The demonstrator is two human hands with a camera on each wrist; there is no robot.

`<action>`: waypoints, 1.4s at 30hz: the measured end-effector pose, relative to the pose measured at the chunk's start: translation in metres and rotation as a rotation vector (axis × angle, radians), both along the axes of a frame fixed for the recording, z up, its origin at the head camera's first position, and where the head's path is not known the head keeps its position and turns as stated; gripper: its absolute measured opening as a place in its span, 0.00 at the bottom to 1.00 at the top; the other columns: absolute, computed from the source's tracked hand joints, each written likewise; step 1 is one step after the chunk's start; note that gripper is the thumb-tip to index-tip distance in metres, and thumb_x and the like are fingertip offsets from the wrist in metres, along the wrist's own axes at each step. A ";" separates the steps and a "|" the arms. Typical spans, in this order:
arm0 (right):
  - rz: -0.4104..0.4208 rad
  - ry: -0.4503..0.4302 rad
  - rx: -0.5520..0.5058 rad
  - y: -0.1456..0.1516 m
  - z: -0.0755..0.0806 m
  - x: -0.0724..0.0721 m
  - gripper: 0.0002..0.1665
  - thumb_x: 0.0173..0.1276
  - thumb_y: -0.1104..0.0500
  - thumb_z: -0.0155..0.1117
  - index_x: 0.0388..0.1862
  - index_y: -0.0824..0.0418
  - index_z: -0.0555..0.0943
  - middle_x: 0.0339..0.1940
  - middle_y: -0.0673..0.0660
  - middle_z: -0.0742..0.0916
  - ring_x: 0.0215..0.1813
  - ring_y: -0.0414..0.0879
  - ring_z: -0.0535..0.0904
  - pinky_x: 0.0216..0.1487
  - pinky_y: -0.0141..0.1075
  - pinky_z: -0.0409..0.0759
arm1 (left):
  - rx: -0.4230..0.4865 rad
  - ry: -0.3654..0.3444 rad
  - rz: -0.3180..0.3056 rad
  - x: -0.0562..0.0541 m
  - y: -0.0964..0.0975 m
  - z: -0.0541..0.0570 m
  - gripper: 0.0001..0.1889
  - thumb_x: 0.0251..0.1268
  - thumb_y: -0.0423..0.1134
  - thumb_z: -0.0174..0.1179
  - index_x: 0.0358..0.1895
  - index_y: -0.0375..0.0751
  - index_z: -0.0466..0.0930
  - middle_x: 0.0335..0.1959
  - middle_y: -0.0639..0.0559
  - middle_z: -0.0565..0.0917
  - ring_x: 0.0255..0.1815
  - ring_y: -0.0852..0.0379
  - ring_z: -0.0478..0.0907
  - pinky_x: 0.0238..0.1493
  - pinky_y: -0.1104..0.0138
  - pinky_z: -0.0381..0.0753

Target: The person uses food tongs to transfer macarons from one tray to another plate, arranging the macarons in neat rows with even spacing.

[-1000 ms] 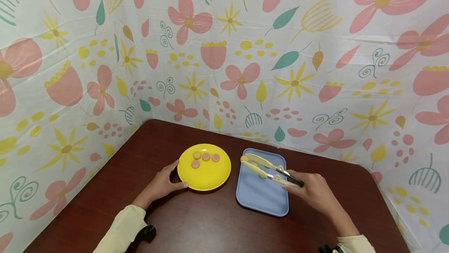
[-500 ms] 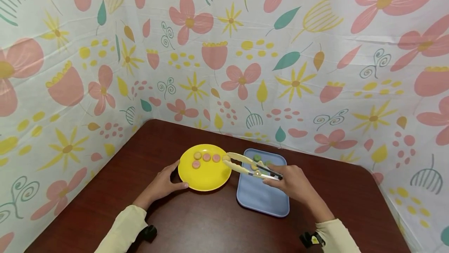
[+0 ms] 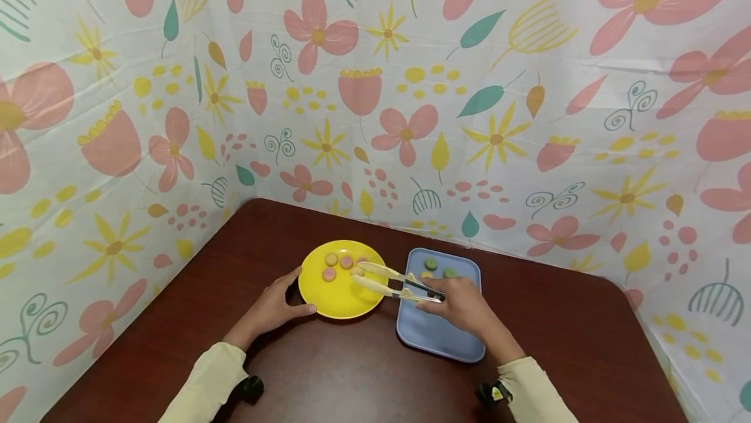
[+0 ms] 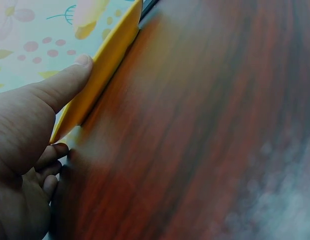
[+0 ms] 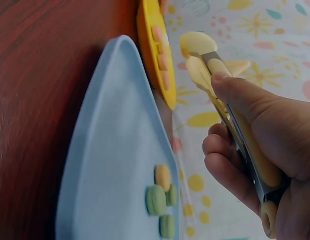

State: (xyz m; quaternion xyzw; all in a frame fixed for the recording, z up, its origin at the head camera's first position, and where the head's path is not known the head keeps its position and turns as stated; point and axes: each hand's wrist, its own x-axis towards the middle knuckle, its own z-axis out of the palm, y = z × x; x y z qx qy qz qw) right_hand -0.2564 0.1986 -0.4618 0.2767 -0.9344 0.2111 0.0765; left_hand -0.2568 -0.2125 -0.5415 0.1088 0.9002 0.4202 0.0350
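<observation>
Centre frame, a right hand's (image 3: pixel 460 306) fingers clasp tongs (image 3: pixel 406 294) holding a yellow macaron (image 3: pixel 356 271) over a yellow plate (image 3: pixel 334 300) bearing four others (image 3: pixel 347 262); the left hand's (image 3: pixel 272 302) fingers grip its rim. Work looks half done: three green macarons (image 5: pixel 156 200) and another yellow (image 5: pixel 163 177) lie on the blue tray (image 3: pixel 437 328), right.

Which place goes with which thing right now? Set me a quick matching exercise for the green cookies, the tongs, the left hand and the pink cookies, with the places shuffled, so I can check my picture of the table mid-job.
Things
1. green cookies
2. tongs
3. left hand
4. pink cookies

Places
A. at the rim of the yellow plate
B. lying on the yellow plate
C. lying on the blue tray
D. gripped by the right hand

Right pairs: 1-C, 2-D, 3-A, 4-B
</observation>
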 end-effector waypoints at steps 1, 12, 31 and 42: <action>0.002 0.006 0.003 -0.002 -0.001 0.000 0.32 0.60 0.46 0.79 0.60 0.61 0.86 0.42 0.58 0.91 0.23 0.34 0.68 0.25 0.30 0.68 | -0.002 0.001 0.001 0.000 0.000 0.000 0.58 0.55 0.62 0.74 0.83 0.41 0.52 0.81 0.41 0.60 0.81 0.39 0.56 0.74 0.40 0.61; 0.020 0.042 0.071 -0.022 -0.015 -0.007 0.29 0.60 0.45 0.78 0.56 0.59 0.88 0.41 0.52 0.91 0.34 0.44 0.86 0.36 0.38 0.82 | -0.018 -0.008 0.013 -0.001 0.000 -0.002 0.58 0.55 0.63 0.74 0.82 0.40 0.52 0.81 0.41 0.60 0.81 0.38 0.56 0.74 0.40 0.62; -0.053 -0.021 0.043 -0.025 -0.025 -0.009 0.32 0.59 0.44 0.79 0.58 0.59 0.87 0.30 0.49 0.86 0.23 0.34 0.71 0.25 0.31 0.71 | -0.016 -0.010 0.008 -0.002 0.001 -0.005 0.59 0.55 0.64 0.73 0.83 0.41 0.52 0.81 0.41 0.60 0.80 0.38 0.56 0.74 0.40 0.62; -0.081 -0.025 0.009 0.003 -0.008 0.005 0.35 0.60 0.45 0.79 0.62 0.61 0.85 0.49 0.60 0.91 0.32 0.43 0.82 0.29 0.34 0.73 | -0.020 -0.001 0.013 -0.001 -0.001 -0.003 0.58 0.55 0.64 0.73 0.83 0.41 0.52 0.81 0.41 0.60 0.81 0.38 0.56 0.74 0.40 0.62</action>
